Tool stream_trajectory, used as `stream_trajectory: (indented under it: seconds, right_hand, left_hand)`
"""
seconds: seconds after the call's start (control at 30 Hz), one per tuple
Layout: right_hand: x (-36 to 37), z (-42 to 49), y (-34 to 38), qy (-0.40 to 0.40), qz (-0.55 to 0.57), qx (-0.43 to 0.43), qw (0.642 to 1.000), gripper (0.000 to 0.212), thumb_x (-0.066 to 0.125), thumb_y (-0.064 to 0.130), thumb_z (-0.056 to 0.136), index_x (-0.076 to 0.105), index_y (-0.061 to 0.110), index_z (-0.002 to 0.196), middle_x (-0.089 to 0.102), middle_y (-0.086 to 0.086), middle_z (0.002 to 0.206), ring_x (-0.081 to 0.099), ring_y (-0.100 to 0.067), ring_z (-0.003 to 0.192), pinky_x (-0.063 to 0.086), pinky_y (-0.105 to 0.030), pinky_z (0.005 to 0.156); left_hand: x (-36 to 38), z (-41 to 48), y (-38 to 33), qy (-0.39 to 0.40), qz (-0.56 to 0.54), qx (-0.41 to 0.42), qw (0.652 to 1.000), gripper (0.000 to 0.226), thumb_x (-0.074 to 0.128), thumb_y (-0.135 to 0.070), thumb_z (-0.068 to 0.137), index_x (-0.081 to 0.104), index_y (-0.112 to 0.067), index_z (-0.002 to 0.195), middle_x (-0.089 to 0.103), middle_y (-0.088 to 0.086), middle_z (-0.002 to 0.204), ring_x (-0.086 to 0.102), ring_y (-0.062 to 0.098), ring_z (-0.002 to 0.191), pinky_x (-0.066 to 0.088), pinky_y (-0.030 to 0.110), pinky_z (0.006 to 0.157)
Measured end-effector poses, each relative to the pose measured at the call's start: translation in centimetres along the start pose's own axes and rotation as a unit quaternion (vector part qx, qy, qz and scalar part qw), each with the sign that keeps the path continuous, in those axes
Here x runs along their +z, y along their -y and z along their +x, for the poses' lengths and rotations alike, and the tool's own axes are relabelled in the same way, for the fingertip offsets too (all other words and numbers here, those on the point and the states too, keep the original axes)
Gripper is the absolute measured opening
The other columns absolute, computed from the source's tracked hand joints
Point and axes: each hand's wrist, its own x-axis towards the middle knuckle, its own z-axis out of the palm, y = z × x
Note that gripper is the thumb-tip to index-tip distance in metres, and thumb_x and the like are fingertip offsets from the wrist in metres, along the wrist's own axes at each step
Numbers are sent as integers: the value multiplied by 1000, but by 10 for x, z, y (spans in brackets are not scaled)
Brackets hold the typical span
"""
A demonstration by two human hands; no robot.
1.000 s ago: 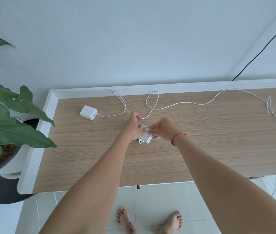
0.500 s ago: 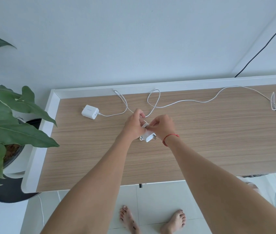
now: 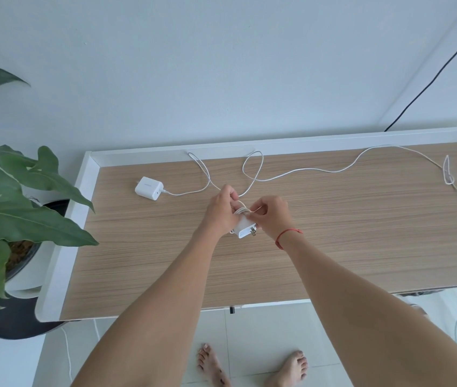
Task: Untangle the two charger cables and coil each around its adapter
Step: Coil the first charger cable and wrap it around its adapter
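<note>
Gripping the adapter (image 3: 245, 229) as before, both hands' fingers (image 3: 258, 212) now pinch its cable (image 3: 242, 210) tighter.

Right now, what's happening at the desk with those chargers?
A person is winding a white cable around the adapter held over the desk. The left hand grips the adapter while the right hand pinches the cable against the coils on it. The second adapter lies on the desk at far left, its cable not yet coiled, trailing loosely across the back towards the right.
</note>
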Motion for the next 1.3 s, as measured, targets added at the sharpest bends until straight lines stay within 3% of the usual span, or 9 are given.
stream_trajectory:
  seconds: [0.23, 0.4, 0.53, 0.7, 0.8, 0.93, 1.1, 1.17, 1.3]
  right_hand:
    - [18, 0, 7, -48, -47, 6, 998, 8, 68, 16, 81, 63, 13, 86, 64, -2, 80, 59, -20, 74, 39, -24, 60]
    - [32, -2, 9, -67, -106, -5, 992, 5, 59, 16, 85, 60, 14, 89, 68, -8, 90, 61, -29, 86, 46, -35, 72]
    - [25, -5, 6, -61, -103, -18, 993, 6, 61, 14, 85, 64, 10, 88, 69, -7, 89, 61, -26, 86, 37, -29, 67]
    - [14, -7, 0, -34, -39, -20, 998, 7, 72, 12, 79, 68, 8, 83, 66, -3, 78, 62, -20, 78, 50, -32, 73]
    - [8, -5, 1, 7, -25, -5, 1000, 16, 73, 12, 79, 66, 10, 94, 63, 0, 78, 63, -22, 76, 54, -36, 73]
    - [6, 2, 1, 26, 0, 23, 999, 25, 65, 18, 85, 67, 12, 109, 64, -1, 76, 71, -28, 77, 58, -44, 76]
    - [0, 12, 16, 123, 34, 126, 984, 27, 53, 24, 95, 67, 1, 92, 68, -19, 71, 71, -31, 61, 62, -41, 62]
    - [-4, 21, 20, 140, 65, 178, 972, 20, 59, 20, 91, 65, 1, 86, 64, -13, 70, 66, -25, 58, 60, -32, 55]
    - [-10, 33, 16, 167, 97, 251, 949, 10, 64, 16, 79, 60, 11, 72, 47, 1, 55, 42, -10, 40, 39, -20, 42]
  left_hand:
    - [-2, -3, 3, -28, 48, 12, 998, 41, 71, -6, 76, 37, -20, 93, 72, 1, 93, 62, 24, 76, 52, 36, 70]
    - [-6, -5, 4, -28, 70, 8, 997, 40, 69, -4, 77, 35, -21, 93, 72, 5, 95, 66, 29, 83, 53, 45, 73]
    - [-3, -7, 1, -23, 114, 29, 993, 34, 62, -2, 80, 35, -16, 95, 68, 7, 95, 61, 30, 84, 46, 36, 69]
    - [3, -7, -1, -26, 138, 32, 990, 31, 55, 3, 85, 32, -16, 96, 64, 10, 98, 57, 29, 90, 40, 34, 69]
    - [5, -2, 3, -31, 142, 34, 989, 36, 58, -2, 87, 26, -17, 97, 67, 9, 88, 58, 33, 84, 34, 32, 63]
    - [8, 0, 1, -33, 113, 5, 993, 42, 61, -6, 86, 27, -15, 109, 69, 6, 92, 56, 29, 84, 36, 32, 66]
    - [14, -8, -1, -27, 94, 30, 995, 43, 55, 0, 86, 29, -14, 118, 71, 3, 111, 61, 30, 96, 47, 38, 75]
    - [12, -10, 1, -24, 88, 27, 995, 43, 55, 2, 85, 31, -14, 117, 71, 1, 116, 61, 29, 99, 47, 36, 80]
    - [6, -12, 5, -5, 79, 30, 996, 38, 51, 4, 86, 34, -14, 115, 71, 1, 113, 59, 26, 95, 42, 30, 78]
